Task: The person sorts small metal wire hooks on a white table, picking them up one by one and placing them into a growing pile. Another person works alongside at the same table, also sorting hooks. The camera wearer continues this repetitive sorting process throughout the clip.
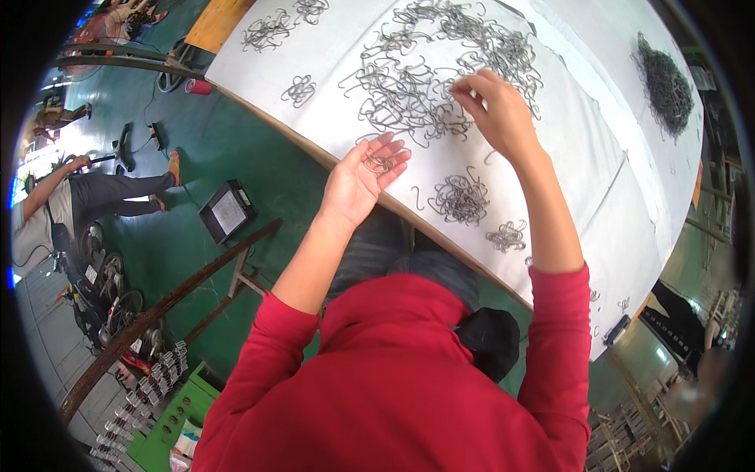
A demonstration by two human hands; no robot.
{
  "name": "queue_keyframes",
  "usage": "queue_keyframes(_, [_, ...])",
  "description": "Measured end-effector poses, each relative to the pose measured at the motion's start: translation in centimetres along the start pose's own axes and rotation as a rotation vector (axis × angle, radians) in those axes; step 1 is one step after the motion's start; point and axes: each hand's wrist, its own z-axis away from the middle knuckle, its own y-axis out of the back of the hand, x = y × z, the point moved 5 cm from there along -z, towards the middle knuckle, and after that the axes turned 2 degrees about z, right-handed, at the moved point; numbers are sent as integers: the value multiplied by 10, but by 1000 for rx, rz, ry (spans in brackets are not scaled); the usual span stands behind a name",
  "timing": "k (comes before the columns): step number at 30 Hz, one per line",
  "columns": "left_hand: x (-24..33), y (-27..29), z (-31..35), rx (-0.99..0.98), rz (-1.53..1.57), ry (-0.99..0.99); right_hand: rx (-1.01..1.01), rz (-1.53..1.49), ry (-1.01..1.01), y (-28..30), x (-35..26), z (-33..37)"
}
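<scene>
My left hand (354, 182) is palm up at the table's near edge, fingers stretched out, with a few bent wire hooks (379, 164) lying on it. Beyond it spreads a large loose pile of grey S-shaped wire hooks (401, 90). Over the right part of that pile is my right hand (497, 106), its thumb and fingers brought together in a pinch. Whatever is between those fingertips is too small to make out. Smaller heaps of hooks lie nearer me, one a tight round heap (460, 198) and another a little cluster (506, 236).
A white sheet covers the table (590, 181). A dense dark heap of hooks (664, 86) sits at the far right, and a small cluster (299, 90) at the left. On the green floor stand a black crate (226, 211) and a rusty rail (169, 315). Another person (94, 193) is at the left.
</scene>
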Motion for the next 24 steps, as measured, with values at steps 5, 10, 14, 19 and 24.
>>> queue_keyframes(5, [-2,-1,1,-23,19,70,-170,190,132,-38,-2,-74])
queue_keyframes(10, [1,-3,4,-14,4,126,-313,435,282,-59,-5,-89])
queue_keyframes(14, [2,-3,5,-47,21,169,-361,-214,3,-37,7,-87])
queue_keyframes(19, [3,-7,3,-48,19,216,-186,-641,-351,16,29,-44])
queue_keyframes(24, [5,-6,5,-55,12,225,-265,-548,-603,35,50,65])
